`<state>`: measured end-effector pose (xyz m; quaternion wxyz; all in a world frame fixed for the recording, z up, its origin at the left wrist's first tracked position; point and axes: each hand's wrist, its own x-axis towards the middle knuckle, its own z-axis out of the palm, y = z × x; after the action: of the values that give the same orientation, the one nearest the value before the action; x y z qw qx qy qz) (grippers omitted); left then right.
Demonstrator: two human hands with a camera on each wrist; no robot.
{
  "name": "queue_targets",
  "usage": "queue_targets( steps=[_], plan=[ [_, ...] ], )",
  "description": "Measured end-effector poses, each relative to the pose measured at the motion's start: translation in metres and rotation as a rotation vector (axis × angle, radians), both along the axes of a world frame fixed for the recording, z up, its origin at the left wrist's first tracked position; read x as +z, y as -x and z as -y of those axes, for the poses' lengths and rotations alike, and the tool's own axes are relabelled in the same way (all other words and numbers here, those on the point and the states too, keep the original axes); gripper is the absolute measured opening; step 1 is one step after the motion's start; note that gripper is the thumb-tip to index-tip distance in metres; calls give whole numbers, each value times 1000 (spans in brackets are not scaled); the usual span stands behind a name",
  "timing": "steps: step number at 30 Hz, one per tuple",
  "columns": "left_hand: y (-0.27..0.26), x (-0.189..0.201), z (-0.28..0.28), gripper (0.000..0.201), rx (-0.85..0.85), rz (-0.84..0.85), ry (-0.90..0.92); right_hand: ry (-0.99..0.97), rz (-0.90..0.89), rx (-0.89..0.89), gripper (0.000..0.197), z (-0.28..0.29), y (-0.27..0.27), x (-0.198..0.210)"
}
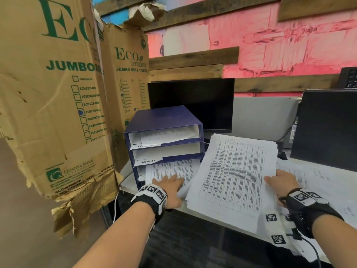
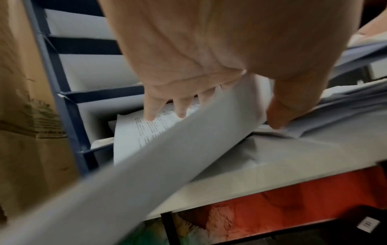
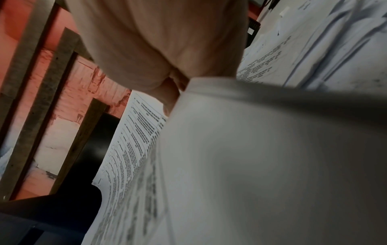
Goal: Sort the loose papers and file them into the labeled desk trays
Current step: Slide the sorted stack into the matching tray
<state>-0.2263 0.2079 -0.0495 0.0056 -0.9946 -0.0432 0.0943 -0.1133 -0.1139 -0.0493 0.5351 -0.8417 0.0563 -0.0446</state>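
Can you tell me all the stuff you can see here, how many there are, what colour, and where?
Dark blue three-shelf desk tray unit: one, on the desk's left end; middle shelf labelled ADMIN.
Printed sheet in the bottom tray: one, white, sticking out.
Thick stack of white printed table papers: one, held over the desk edge.
Loose white papers: several, spread on the desk at right.
Grey-white desk: one.
Black monitor: one, behind the trays.
Black computer case: one, right.
Brown cardboard boxes with green ECO print: two, left.
Left hand: fingers flat on the bottom-tray sheet.
Right hand: holds the stack's right edge.
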Motion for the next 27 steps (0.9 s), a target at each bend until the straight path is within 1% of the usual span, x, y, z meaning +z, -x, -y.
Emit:
queue_targets(
  steps=[3,6,9,12,16,18,21,23,24,25,27],
  plan=[
    [1,-8,9,83,-63,-22,-33,17,-2,-9,12,-1,3,-2],
    [2,-4,12,91,-19,-8,-7,71,14,-5,13,3,3,0],
    [3,13,5,85,-6,148,-34,128,31,16,17,6,5,3],
    [1,27,-9,85,-27,322,-84,166,42,21,18,5,9,4],
    [5,28,-16,72,-65,372,-183,153,53,45,20,-4,15,2],
    [6,24,-13,65,-5,322,-224,144,62,48,24,-4,16,3],
    [5,23,-7,46,172,242,-323,129,49,46,22,2,15,3],
    [0,23,-3,35,242,257,-395,125,51,56,21,6,13,1],
    [-4,23,-1,32,256,278,-410,115,49,68,22,8,13,0],
    [-10,24,0,31,268,296,-402,100,37,80,25,9,13,-2],
    [-20,28,1,31,293,290,-320,70,11,103,28,11,12,-6]
  ],
)
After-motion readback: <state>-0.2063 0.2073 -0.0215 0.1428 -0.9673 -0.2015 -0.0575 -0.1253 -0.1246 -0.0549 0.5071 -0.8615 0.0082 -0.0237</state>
